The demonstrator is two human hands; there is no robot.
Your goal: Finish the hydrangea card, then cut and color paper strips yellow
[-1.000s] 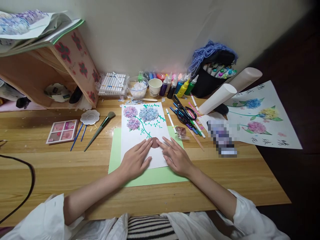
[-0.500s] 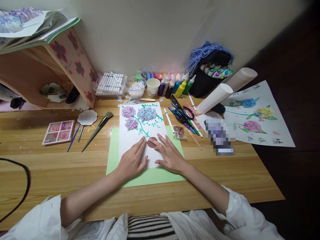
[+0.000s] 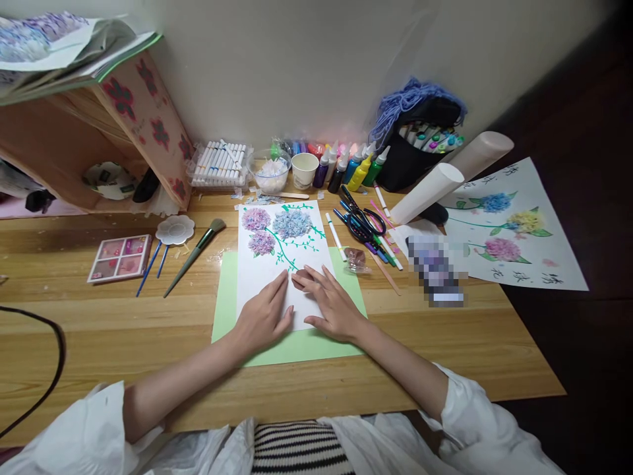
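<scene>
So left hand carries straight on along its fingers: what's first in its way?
Likely the lower end of the green stem on the white sheet, just ahead of the left hand; whether it's raised is unclear.

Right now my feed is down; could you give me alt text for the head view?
The right hand partly covers a small brown piece on a white sheet decorated with pink-purple and blue flowers, with the open left hand beside it. A green sheet lies underneath, on a wooden table.
</scene>
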